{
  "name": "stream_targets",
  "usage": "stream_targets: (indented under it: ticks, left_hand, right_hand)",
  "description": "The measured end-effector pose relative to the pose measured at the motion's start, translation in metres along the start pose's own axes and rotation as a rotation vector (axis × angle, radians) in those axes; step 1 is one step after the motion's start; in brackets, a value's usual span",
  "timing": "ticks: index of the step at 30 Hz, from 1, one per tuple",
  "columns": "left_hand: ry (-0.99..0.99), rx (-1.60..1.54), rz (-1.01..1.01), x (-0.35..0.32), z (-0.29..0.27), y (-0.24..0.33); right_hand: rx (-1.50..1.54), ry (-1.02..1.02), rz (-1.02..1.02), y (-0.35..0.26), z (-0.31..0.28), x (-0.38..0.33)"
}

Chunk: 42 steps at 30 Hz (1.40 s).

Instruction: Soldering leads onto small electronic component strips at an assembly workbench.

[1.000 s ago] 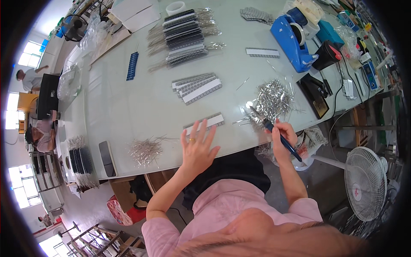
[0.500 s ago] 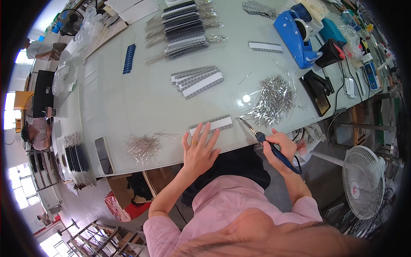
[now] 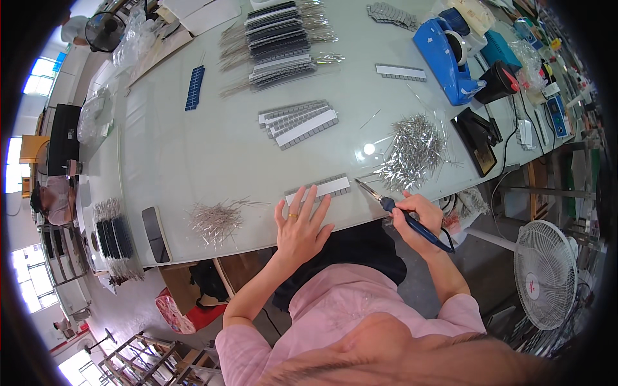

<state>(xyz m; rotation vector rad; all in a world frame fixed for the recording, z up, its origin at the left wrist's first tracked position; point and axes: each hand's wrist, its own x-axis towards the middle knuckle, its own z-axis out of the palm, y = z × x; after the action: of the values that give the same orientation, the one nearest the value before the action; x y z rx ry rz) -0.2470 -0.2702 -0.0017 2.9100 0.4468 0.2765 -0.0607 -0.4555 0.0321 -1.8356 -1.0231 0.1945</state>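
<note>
My left hand lies with spread fingers on a flat grey strip with a white band, its fingertips pressing the strip to the glass table top. In my right hand is a soldering iron with a dark blue handle and cord. The iron's metal tip points left, close to the right end of the strip; whether it touches a wire there is too small to tell. Just beyond the tip lies a heap of shiny silver wire pins. Left of my left hand is a smaller pile of thin wires.
Fanned strips lie mid-table, with a tall stack of wired strips behind. At right stand a blue tape dispenser, a dark stand and a black cup. A phone rests at left; a white fan stands right.
The soldering iron's tip has shifted slightly left and nearer to me, closer to the strip's end. My left hand stays put on the strip.
</note>
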Motion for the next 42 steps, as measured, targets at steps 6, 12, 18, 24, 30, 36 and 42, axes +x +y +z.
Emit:
stream_targets:
  ticks: [6, 12, 18, 24, 30, 36, 42]
  left_hand:
    - [-0.026, -0.004, 0.005, 0.002, -0.002, 0.0]
    - [-0.048, -0.026, 0.013, 0.001, 0.0, -0.001]
    - [-0.057, -0.049, 0.016, 0.002, 0.002, 0.0]
    - [-0.058, -0.06, 0.023, 0.006, 0.002, 0.001]
    - [-0.085, -0.048, -0.016, 0.001, 0.0, -0.001]
    - [-0.031, -0.103, -0.011, -0.003, -0.005, -0.002]
    - [0.169, -0.49, -0.103, -0.005, -0.032, -0.005]
  right_hand:
    - [0.276, 0.035, 0.282, 0.017, 0.003, -0.004]
    - [0.406, 0.036, 0.388, 0.022, 0.001, -0.005]
    - [0.434, 0.04, 0.414, 0.021, 0.0, -0.003]
    - [0.138, -0.019, 0.175, 0.014, -0.006, 0.002]
    - [-0.109, -0.05, -0.15, -0.013, 0.002, 0.012]
    - [-0.042, -0.039, -0.127, -0.01, -0.003, 0.015]
    - [0.196, 0.216, 0.053, 0.031, -0.004, -0.002]
